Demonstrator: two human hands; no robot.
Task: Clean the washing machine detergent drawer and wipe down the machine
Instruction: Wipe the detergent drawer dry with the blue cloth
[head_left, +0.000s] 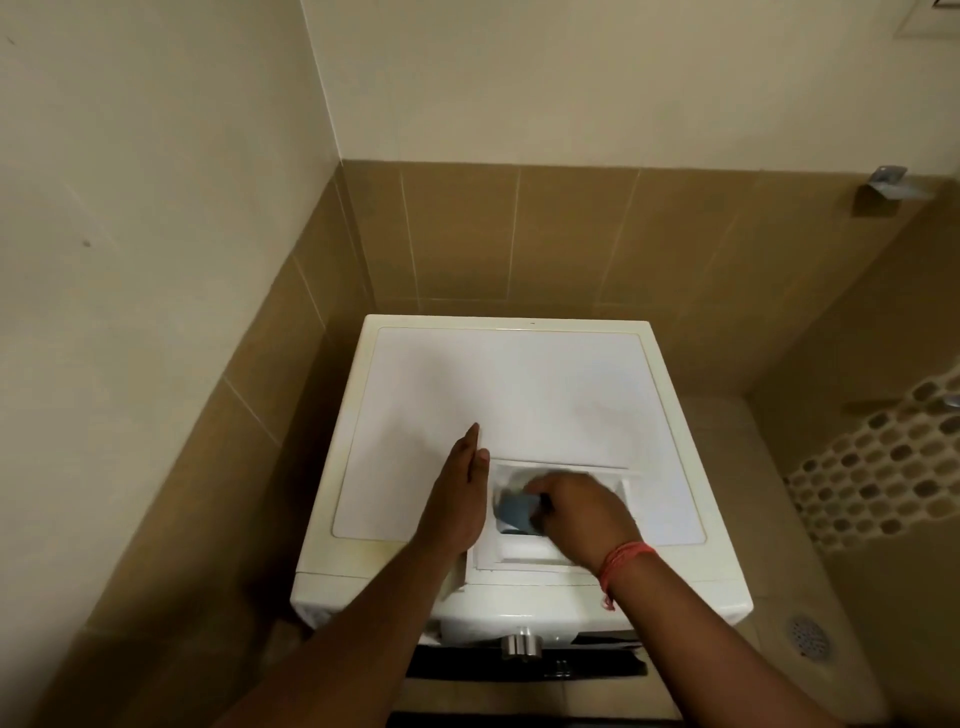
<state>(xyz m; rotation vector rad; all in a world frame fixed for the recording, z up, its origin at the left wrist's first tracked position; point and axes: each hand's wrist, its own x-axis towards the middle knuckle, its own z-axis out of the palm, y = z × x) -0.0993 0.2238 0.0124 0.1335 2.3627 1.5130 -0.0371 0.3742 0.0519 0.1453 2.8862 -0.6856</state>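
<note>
A white washing machine (519, 384) stands in a tiled corner, seen from above. The white detergent drawer (524, 551) lies on the machine's top near the front edge. My left hand (460, 493) lies flat with straight fingers against the drawer's left side. My right hand (576, 512) reaches into the drawer with curled fingers and holds a blue cloth (517, 512) inside a compartment. The hand is blurred and hides much of the drawer's right part.
A silver knob (519, 644) sits on the machine's front panel. Brown tiled walls close in behind and at the left. A floor drain (808, 636) and a mosaic strip (878, 483) lie to the right. A metal bracket (891, 184) sticks out of the right wall.
</note>
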